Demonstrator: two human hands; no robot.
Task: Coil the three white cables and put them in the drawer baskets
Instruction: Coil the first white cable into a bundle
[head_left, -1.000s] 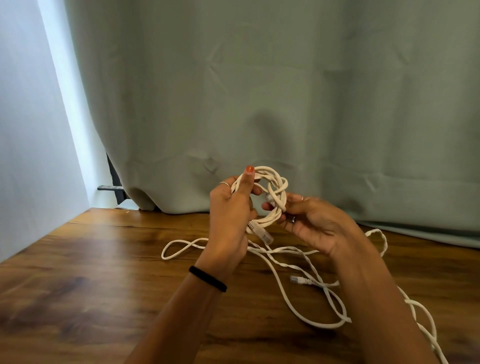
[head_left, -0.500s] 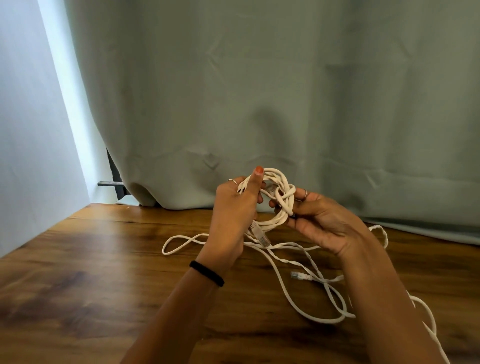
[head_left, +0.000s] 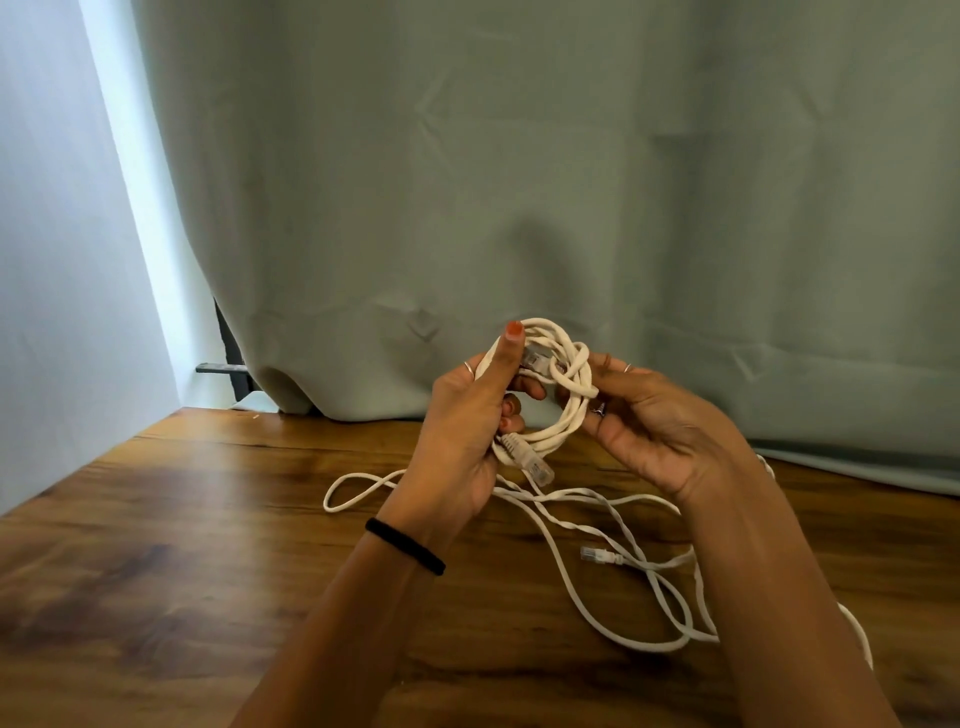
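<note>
Raised left hand (head_left: 467, 421) and right hand (head_left: 649, 421) each grip 1 coiled white round cable (head_left: 563, 395), fingers curled.

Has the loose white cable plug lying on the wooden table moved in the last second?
No. The loose white cable plug lies at the same spot on the wooden table, beside the same cable crossing.

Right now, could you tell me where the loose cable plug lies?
The loose cable plug lies on the wooden table, right of centre, among the uncoiled cables, below the right hand.
</note>
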